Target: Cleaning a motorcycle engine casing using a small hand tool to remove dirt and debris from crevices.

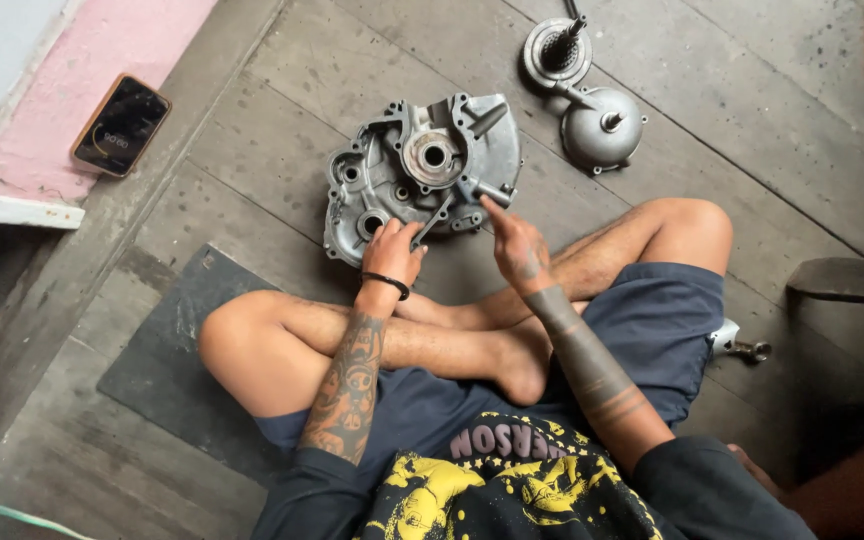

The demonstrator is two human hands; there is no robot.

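Note:
A grey metal engine case half [422,170] lies on the wooden floor in front of my crossed legs. My left hand [390,255] grips a slim metal tool [434,218] whose tip rests against the case's near edge. My right hand [516,243] reaches in from the right, its fingertips touching the case's lower right corner beside the tool. A black band circles my left wrist.
A second engine cover with a gear shaft [584,90] lies farther back on the right. A phone [120,125] rests on the pink ledge at the left. A dark mat [167,345] lies under my left knee. A small metal part [747,348] sits by my right thigh.

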